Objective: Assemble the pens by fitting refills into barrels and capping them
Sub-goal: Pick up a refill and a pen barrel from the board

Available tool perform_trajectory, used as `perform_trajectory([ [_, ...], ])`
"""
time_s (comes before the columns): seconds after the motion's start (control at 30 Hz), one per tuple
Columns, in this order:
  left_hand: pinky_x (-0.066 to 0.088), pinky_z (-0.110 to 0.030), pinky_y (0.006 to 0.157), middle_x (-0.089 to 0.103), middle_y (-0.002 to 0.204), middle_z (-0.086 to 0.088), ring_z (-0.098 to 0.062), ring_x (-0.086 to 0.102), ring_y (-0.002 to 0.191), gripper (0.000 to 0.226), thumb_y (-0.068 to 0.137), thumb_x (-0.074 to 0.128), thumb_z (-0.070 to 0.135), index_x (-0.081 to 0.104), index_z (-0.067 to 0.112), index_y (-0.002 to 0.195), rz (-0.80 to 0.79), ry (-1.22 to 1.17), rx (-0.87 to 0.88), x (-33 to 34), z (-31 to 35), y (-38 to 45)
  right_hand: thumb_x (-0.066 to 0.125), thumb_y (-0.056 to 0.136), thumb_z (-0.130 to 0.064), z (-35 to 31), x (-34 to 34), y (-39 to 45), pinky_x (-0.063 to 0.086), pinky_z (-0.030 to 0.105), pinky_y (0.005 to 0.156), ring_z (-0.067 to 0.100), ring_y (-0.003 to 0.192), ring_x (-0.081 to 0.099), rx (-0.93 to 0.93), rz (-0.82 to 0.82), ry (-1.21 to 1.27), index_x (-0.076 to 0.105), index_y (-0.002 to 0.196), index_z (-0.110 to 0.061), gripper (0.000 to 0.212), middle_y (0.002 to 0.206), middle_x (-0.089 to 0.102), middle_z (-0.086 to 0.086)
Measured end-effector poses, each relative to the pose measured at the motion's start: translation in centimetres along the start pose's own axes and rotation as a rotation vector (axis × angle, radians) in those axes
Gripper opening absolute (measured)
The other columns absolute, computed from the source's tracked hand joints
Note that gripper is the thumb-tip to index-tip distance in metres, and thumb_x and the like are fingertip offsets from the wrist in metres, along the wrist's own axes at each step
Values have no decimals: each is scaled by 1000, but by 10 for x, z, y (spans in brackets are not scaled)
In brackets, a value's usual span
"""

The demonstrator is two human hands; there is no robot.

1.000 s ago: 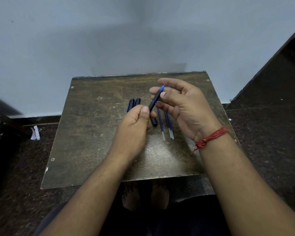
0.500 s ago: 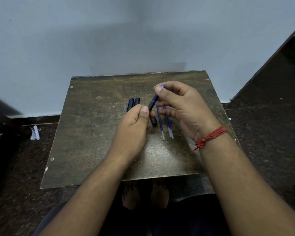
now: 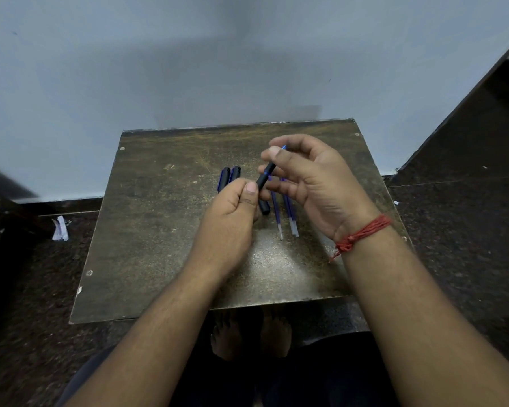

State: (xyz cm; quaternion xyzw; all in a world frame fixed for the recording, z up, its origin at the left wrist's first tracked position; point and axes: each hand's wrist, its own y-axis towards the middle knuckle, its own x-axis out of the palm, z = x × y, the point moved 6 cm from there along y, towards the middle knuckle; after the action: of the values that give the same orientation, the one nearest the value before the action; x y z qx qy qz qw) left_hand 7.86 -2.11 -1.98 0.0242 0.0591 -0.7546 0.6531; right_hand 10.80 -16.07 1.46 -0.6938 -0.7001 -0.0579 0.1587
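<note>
Left hand point(image 3: 232, 207) fisted; right hand point(image 3: 315, 183) fingers point(image 3: 272, 152) curled, pinching.

Bare table point(image 3: 159, 245) left of caps point(image 3: 229, 176), refills point(image 3: 285, 207)

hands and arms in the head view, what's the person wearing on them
Both forearms are bare, with no sleeves, gloves, rings or watch in view. The right hand has a red thread band, several strands knotted with a loose end hanging, at the wrist. The left hand wears nothing.
</note>
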Motion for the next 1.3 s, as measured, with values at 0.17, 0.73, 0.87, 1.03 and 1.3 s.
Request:
perform_trajectory([
  [0.17, 26, -27, 52, 39, 56, 12, -8, 30, 47, 35, 98, 39, 49, 65, 27, 90, -2, -8, -4, 0, 0, -1, 67, 90, -3, 1, -5, 3, 55, 30, 69, 16, 71, 64, -25, 39, -73, 67, 94, -6, 5, 82, 68, 8],
  [0.73, 24, -27, 51, 40, 57, 13, -6, 31, 47, 34, 98, 39, 48, 65, 29, 86, 1, -6, -7, 0, -2, 1, 60, 95, -3, -10, -15, 4, 54, 28, 69, 15, 84, 69, -112, 145, -17, 66, 110, -7, 16, 92, 74, 5],
  [0.87, 25, -27, 51, 41, 57, 14, -6, 31, 48, 34, 99, 39, 47, 65, 29, 87, -5, 3, -5, 0, -2, 0, 59, 96, -4, -15, -22, 4, 54, 29, 70, 16, 83, 71, -153, 208, 89, 65, 103, -9, 11, 93, 74, 7],
  [1.03, 25, -27, 51, 42, 57, 15, -4, 32, 48, 35, 99, 38, 46, 65, 26, 89, -7, 22, 2, 1, 0, 0, 60, 96, -4, -20, -36, 3, 55, 28, 67, 17, 75, 70, -201, 318, 218, 63, 102, -9, 8, 91, 73, 8],
  [1.3, 25, -28, 51, 43, 56, 16, -3, 32, 47, 35, 100, 38, 46, 65, 26, 89, -6, 33, 3, 1, -1, -1, 61, 94, -3, -32, -48, 0, 54, 31, 68, 21, 76, 69, -377, 436, 358, 61, 100, -9, 8, 84, 72, 9],
])
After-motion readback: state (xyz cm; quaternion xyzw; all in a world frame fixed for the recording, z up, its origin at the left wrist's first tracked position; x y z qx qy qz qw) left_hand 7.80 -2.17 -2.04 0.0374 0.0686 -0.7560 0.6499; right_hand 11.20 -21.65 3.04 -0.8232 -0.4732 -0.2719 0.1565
